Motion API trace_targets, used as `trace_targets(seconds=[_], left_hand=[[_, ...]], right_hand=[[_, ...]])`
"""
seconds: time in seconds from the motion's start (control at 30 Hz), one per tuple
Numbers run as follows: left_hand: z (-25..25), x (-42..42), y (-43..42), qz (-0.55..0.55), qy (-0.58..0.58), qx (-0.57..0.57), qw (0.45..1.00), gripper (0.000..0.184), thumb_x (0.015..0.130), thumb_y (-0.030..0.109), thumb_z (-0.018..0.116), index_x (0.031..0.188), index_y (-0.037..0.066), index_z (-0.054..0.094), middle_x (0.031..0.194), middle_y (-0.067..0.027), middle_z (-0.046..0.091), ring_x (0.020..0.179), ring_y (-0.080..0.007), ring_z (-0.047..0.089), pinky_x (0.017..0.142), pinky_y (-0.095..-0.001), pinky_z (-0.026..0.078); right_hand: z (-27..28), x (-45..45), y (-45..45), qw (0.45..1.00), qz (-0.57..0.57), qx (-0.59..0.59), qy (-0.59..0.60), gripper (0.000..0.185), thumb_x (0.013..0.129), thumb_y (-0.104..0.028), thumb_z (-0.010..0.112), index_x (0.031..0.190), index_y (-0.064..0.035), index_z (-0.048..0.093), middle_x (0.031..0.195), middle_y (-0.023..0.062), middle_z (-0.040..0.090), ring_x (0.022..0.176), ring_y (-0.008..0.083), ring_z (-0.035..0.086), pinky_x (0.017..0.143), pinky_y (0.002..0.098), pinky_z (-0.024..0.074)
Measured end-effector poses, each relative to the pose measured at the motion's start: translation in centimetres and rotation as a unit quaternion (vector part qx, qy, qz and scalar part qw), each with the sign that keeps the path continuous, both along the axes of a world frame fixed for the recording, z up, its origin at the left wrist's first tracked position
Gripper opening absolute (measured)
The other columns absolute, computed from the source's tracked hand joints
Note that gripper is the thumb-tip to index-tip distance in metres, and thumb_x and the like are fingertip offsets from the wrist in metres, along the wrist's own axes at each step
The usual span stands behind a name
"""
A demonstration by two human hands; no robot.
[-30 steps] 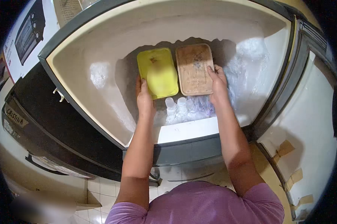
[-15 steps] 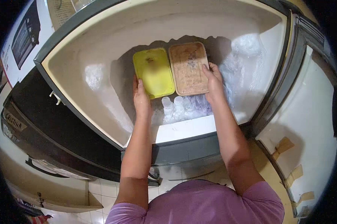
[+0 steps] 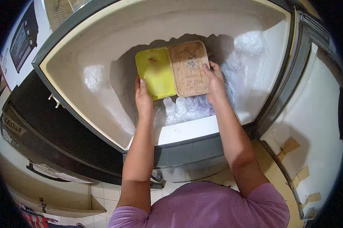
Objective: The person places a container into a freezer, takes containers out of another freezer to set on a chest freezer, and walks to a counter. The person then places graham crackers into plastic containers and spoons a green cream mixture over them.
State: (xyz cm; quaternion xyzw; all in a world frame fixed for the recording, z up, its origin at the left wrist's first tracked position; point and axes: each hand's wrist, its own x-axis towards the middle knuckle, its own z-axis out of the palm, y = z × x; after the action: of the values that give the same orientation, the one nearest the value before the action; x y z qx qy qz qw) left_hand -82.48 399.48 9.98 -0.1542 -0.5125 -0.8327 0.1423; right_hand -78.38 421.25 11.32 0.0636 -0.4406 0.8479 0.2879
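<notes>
Inside the open chest freezer, my left hand grips the left edge of a yellow rectangular tub, thumb on top and fingers underneath. My right hand holds the right edge of a brown rectangular tub with a frosty, stained top. The two tubs are side by side, the brown one's left edge slightly over the yellow one. Just below them stand white-capped bottles amid frost and a purplish plastic bag.
Thick ice coats the freezer's right wall, and another lump clings to the left. The freezer's front rim lies under my forearms. A printed appliance box stands at the upper left, near a dark refrigerator.
The brown tub has shifted slightly left with my right hand, closing the gap and lapping over the yellow tub's edge. My left hand has barely moved.
</notes>
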Motion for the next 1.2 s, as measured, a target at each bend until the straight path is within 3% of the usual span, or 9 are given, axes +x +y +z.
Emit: trace_targets(seconds=[0.8,0.87,0.93,1.03,1.13,1.2], left_hand=[[0.5,0.5,0.5,0.027,0.006,-0.017,0.999,0.054,0.102,0.034,0.044,0.145,0.004,0.034,0.136,-0.0106,0.048,0.118,-0.0188,0.05,0.1,-0.0315,0.04],[0.6,0.6,0.6,0.024,0.02,-0.024,0.999,0.049,0.102,0.032,0.041,0.145,0.009,0.032,0.134,-0.0101,0.048,0.117,-0.022,0.053,0.095,-0.0357,0.047],[1.1,1.3,0.8,0.021,0.012,-0.022,0.999,0.05,0.102,0.032,0.042,0.145,0.009,0.032,0.135,-0.01,0.047,0.118,-0.0218,0.052,0.096,-0.0352,0.046],[1.2,1.9,1.0,-0.003,0.016,-0.041,0.999,0.052,0.102,0.034,0.042,0.146,0.008,0.031,0.138,-0.0104,0.045,0.12,-0.0216,0.051,0.097,-0.0346,0.045],[1.5,2.8,1.8,-0.053,0.016,-0.054,0.997,0.053,0.102,0.035,0.041,0.145,0.006,0.032,0.138,-0.0105,0.046,0.121,-0.0202,0.05,0.098,-0.0328,0.044],[2.7,4.8,2.4,-0.083,-0.02,-0.045,0.995,0.052,0.102,0.035,0.04,0.144,0.005,0.033,0.136,-0.0107,0.047,0.121,-0.0194,0.05,0.098,-0.0307,0.044]], right_hand=[[0.3,0.5,-0.8,0.999,0.027,-0.036,0.003,0.03,0.093,-0.02,0.061,0.116,-0.0049,0.05,0.107,0.0081,0.06,0.099,0.017,0.057,0.087,0.0313,0.0455],[0.2,0.4,-0.8,0.999,0.029,-0.036,-0.001,0.03,0.093,-0.021,0.061,0.117,-0.0058,0.05,0.107,0.0078,0.06,0.099,0.0171,0.057,0.087,0.0317,0.0457],[0.3,0.6,-1.0,0.999,0.031,-0.037,-0.004,0.031,0.093,-0.021,0.061,0.117,-0.0066,0.05,0.108,0.0074,0.06,0.099,0.0173,0.057,0.087,0.032,0.0458],[0.3,1.0,-2.6,0.994,0.068,-0.075,-0.026,0.032,0.096,-0.023,0.057,0.122,-0.0073,0.046,0.117,0.0082,0.056,0.106,0.0188,0.055,0.091,0.0352,0.0461],[0.2,1.5,-4.2,0.996,0.068,-0.017,-0.062,0.035,0.098,-0.022,0.052,0.13,-0.0108,0.042,0.122,0.0072,0.053,0.112,0.0185,0.051,0.096,0.034,0.042],[0.1,2.1,-5.3,0.998,0.058,-0.013,0.008,0.04,0.098,-0.021,0.051,0.134,-0.0101,0.038,0.129,0.0079,0.049,0.118,0.0182,0.046,0.099,0.0333,0.0382]])
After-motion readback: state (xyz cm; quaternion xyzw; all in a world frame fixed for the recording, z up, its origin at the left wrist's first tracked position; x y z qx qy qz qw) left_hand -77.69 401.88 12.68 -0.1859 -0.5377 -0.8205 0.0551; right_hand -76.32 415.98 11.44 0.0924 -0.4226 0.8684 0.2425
